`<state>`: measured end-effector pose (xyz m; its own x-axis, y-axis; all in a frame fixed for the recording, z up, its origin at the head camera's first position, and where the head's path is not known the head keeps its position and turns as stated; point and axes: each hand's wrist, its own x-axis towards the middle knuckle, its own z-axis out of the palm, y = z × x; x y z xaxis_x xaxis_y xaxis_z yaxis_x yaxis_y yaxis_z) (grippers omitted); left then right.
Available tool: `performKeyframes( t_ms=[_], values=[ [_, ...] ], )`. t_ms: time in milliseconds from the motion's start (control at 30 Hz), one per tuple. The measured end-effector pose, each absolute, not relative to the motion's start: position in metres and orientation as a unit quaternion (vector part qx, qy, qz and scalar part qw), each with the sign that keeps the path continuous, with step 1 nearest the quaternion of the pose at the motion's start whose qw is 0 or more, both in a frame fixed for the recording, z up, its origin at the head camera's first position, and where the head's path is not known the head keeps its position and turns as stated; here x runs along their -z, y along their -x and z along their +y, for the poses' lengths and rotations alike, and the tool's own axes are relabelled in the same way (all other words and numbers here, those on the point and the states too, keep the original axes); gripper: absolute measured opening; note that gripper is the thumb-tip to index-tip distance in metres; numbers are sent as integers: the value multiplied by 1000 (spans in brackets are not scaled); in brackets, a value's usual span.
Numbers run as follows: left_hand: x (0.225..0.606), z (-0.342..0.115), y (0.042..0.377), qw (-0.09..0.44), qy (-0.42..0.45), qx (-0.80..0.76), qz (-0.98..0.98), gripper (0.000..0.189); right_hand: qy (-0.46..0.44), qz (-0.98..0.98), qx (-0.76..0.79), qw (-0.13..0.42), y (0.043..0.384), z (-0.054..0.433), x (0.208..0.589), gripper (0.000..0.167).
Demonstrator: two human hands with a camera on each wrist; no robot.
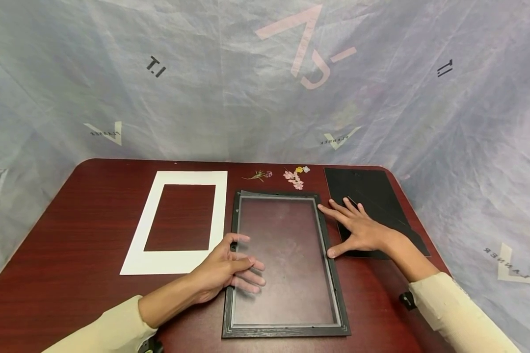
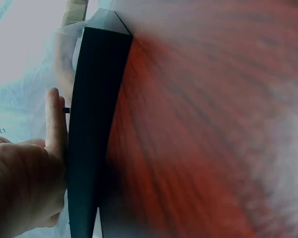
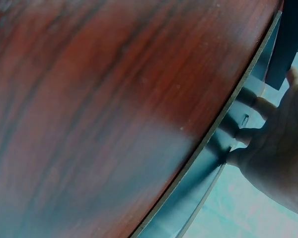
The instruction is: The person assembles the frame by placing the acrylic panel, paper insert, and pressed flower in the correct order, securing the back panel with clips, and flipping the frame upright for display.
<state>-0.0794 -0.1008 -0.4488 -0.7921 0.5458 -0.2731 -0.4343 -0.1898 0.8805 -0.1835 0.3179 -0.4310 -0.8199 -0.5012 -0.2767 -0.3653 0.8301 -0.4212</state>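
Note:
A black picture frame lies on the table with its inner side up. Over its opening is a clear sheet, whose upper left corner stands slightly proud of the rim. At the frame's left side my left hand pinches the sheet's edge, the thumb above and the fingers showing hazily through it. My right hand is spread at the right side, with index finger and thumb touching the frame's rim. Its other fingers are over a black backing board. In the left wrist view the frame's black side stands beside my hand.
A white mat board with a rectangular window lies on the left of the table. Behind the frame are a pressed purple flower sprig and several small pink, yellow and pale flowers. A printed grey sheet hangs around the table.

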Motion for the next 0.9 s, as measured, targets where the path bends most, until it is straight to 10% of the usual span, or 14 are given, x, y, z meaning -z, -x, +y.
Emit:
performKeyframes(
  t_ms=[400, 900],
  values=[
    [425, -102, 86, 301, -59, -674, 672, 66, 231, 939, 174, 188, 184, 319, 431, 124],
    [404, -107, 104, 190, -88, -406, 890, 11, 231, 938, 175, 190, 185, 319, 432, 124]
  ],
)
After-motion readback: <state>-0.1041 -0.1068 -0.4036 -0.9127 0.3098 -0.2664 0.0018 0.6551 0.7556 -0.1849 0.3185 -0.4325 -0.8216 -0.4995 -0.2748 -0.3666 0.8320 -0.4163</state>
